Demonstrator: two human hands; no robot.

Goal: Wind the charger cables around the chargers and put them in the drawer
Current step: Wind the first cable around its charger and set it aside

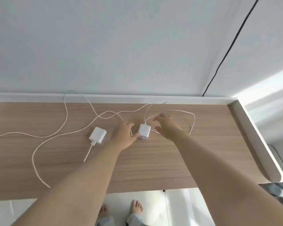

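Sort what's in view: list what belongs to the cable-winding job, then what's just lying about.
Job:
right charger, at left hand
its cable, under right hand
left charger
its long cable

Not the job:
black cable on wall
wooden desk

Home room: wooden desk point(170, 168), white wall point(121, 46), bare feet point(136, 207).

desk point(186, 168): wood-grain top, white raised rim at back and right | left charger point(97, 135) lying flat | right charger point(144, 131) | white cables point(62, 128) sprawled in loose loops
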